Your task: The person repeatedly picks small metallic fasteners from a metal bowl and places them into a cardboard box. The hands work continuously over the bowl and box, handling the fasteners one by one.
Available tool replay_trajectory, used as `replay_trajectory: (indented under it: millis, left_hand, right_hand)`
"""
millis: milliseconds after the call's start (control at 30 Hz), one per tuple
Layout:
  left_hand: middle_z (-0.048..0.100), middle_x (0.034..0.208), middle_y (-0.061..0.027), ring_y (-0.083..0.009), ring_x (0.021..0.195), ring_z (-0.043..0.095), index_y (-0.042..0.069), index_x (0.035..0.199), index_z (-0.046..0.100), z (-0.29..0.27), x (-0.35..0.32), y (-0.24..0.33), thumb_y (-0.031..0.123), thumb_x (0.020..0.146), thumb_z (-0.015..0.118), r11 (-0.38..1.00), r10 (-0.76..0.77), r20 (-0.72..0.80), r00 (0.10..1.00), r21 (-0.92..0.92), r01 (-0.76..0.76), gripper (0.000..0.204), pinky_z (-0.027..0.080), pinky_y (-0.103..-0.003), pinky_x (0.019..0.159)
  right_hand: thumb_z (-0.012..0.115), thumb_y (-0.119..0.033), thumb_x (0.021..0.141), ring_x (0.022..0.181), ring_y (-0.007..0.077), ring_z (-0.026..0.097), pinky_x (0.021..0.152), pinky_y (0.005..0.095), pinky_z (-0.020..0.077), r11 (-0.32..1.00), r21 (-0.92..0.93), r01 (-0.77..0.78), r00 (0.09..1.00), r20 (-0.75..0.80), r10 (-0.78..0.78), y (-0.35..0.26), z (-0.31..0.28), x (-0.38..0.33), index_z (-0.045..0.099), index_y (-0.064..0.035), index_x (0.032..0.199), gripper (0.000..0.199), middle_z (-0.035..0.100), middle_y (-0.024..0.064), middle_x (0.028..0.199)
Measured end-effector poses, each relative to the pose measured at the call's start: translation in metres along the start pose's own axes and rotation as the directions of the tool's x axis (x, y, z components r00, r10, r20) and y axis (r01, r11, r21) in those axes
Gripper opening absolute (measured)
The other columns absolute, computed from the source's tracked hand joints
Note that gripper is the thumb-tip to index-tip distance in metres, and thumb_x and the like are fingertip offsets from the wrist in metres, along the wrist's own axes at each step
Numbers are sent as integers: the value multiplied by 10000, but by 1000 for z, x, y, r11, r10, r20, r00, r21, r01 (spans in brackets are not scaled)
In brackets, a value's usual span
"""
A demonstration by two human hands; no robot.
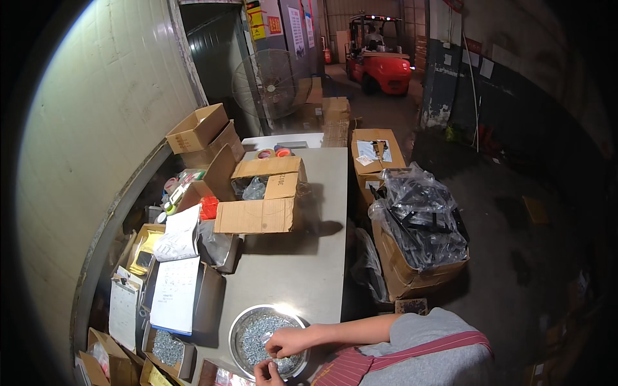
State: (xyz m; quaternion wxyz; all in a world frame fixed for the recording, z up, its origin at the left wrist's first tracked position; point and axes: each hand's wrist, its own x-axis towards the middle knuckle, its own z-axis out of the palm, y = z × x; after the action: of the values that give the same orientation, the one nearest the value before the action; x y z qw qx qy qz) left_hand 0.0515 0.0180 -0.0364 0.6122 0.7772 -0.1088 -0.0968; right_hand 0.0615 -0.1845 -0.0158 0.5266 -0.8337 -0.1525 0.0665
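A round metal bowl (232, 337) stands on the near part of the grey table, filled with many small silvery screws or similar fasteners (253, 336). My right hand (287, 342) is over the bowl, its fingers curled downward and closed. Just below it, at the bowl's near rim, part of my left hand (268, 373) shows with thumb and fingertips drawn together. The two hands almost meet. Whatever sits between the fingers of either hand is too small or hidden to make out.
An open carton (257, 217) with plastic bags inside sits on the table (283, 264). To the left are a paper pad (175, 296) and a bin of small metal parts (167, 347). Right of the table, a box (418, 273) holds plastic-wrapped black parts. A red forklift (386, 72) stands farther back.
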Motion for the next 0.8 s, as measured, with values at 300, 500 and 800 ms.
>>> replay_trajectory:
  millis: [300, 500, 800]
  left_hand:
    - [681, 1017, -131, -228, 946, 620, 9, 1107, 652, -1, -6, -6, 156, 960, 616, 987, -25, -65, 998, 158, 35, 211, 496, -355, 873]
    - [681, 1022, -176, -334, 920, 650, 44, 1155, 658, -3, -8, -1, 249, 950, 631, 781, 362, -162, 918, 591, -203, 291, 515, -396, 802]
    - [701, 944, -92, -199, 810, 613, 23, 1066, 701, -13, -6, -6, 361, 993, 598, 951, -102, 39, 994, 296, 87, 360, 487, -342, 715]
  right_hand:
    - [718, -117, 685, 628, 254, 659, 585, 391, 502, 992, 13, -123, 983, 143, 119, 12, 18, 2, 648, -26, 725, 121, 664, 97, 655]
    - [708, -205, 725, 620, 300, 611, 574, 410, 451, 997, -77, -20, 999, -35, 17, 1, 13, 0, 611, -35, 741, 196, 623, 116, 656]
    - [726, -149, 713, 578, 180, 604, 507, 343, 427, 957, 252, -145, 980, 172, 103, -7, 19, 1, 651, -30, 735, 142, 625, 60, 617]
